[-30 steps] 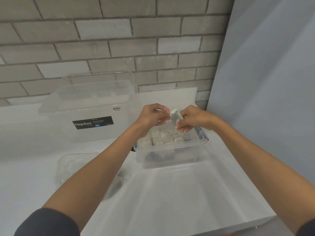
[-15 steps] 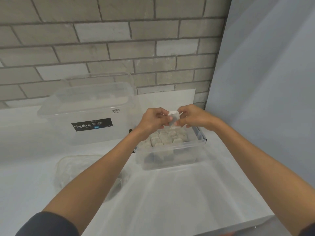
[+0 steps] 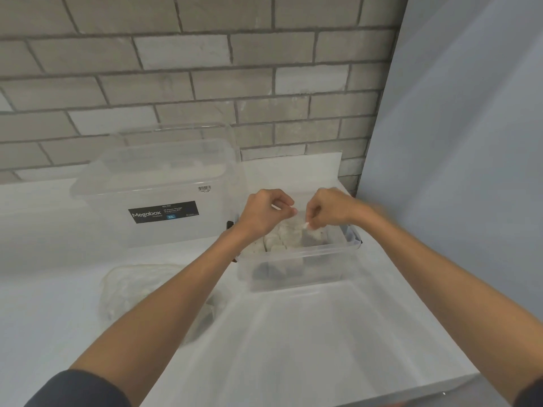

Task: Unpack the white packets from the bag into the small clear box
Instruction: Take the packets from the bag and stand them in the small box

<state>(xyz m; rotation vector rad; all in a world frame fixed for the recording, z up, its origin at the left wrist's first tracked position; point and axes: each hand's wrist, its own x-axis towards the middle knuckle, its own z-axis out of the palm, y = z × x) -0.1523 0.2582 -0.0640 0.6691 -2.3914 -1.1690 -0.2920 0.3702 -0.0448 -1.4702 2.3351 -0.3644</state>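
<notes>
Over a white table [image 3: 323, 333], two hands work close together above the box [image 3: 296, 284], which stands at the table's right side near a brick wall [image 3: 205, 83]. The right hand [image 3: 329, 210] pinches a small white packet [image 3: 306, 225] in its fingertips, just over the box's open top. The left hand [image 3: 264, 214] hovers just beside it with fingers curled; we cannot tell whether it holds anything, as the gap between the hands is blurred.

We judge this to be the placing step: one packet held above the rows of packets [image 3: 279, 243] already packed inside, which fill the left part of the box. The right part looks bare. The bag [image 3: 141, 289] lies slumped on the table to the left, well apart from the box, in front of a big tub [image 3: 158, 177] labelled Megabox. What is left in the bag we cannot make out.

Next, we would expect the packet to go down into a free spot beside the rows and be let go, then a reach back to the bag.
</notes>
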